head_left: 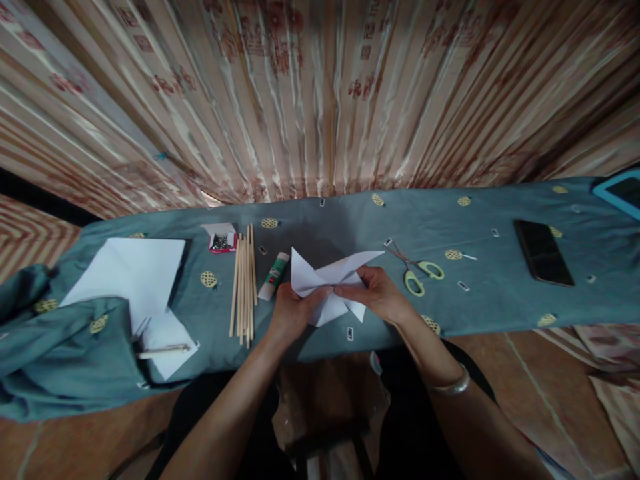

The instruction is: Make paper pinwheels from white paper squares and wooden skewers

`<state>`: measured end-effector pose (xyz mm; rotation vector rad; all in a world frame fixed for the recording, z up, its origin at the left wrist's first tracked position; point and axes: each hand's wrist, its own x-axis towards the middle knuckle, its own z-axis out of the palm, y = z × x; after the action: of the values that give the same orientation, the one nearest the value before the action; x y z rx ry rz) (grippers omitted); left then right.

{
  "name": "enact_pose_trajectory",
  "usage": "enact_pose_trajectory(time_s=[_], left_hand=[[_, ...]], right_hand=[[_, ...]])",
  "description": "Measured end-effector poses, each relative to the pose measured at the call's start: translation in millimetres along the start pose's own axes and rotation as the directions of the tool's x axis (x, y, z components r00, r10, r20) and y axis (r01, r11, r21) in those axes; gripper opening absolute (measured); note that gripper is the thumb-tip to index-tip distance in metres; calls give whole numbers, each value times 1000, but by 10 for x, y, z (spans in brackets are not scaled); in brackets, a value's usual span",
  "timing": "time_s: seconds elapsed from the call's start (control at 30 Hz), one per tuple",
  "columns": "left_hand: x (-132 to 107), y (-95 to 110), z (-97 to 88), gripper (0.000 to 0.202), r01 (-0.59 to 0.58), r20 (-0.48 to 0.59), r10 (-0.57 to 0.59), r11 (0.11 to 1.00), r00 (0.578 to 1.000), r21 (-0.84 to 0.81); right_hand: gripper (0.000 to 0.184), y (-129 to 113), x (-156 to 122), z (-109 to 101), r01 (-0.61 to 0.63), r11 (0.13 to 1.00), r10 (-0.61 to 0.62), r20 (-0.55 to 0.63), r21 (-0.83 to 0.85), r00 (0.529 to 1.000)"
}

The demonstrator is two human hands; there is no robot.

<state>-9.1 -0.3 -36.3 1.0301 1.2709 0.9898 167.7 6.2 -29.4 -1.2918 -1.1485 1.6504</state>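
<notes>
Between my two hands is a white paper pinwheel [333,272], its pointed corners folded in toward the middle and standing up at the sides. My left hand [296,308] grips its left part, thumb pressed near the centre. From the right, my right hand [376,293] holds it too, thumb and fingers pinched close to the centre; what lies under the thumbs is hidden. A glue stick [274,276] lies just left of the paper, beside a bunch of thin wooden sticks [242,287]. To the right lie scissors [414,270] with light green handles, blades apart.
A small open red-and-white box [221,239] of dark small pieces stands behind the sticks. White paper sheets [135,267] lie at the left, by bunched cloth [70,353]. A phone [543,252] and a blue-edged tablet [620,190] lie at the right. A striped curtain [320,100] hangs behind.
</notes>
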Motion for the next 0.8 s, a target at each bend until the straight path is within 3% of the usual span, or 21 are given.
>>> enact_pose_trajectory(time_s=[0.8], left_hand=[[1, -3, 0, 32, -8, 14, 9, 999, 1000, -50]], right_hand=[[36, 2, 25, 26, 45, 999, -44, -45, 9, 998]])
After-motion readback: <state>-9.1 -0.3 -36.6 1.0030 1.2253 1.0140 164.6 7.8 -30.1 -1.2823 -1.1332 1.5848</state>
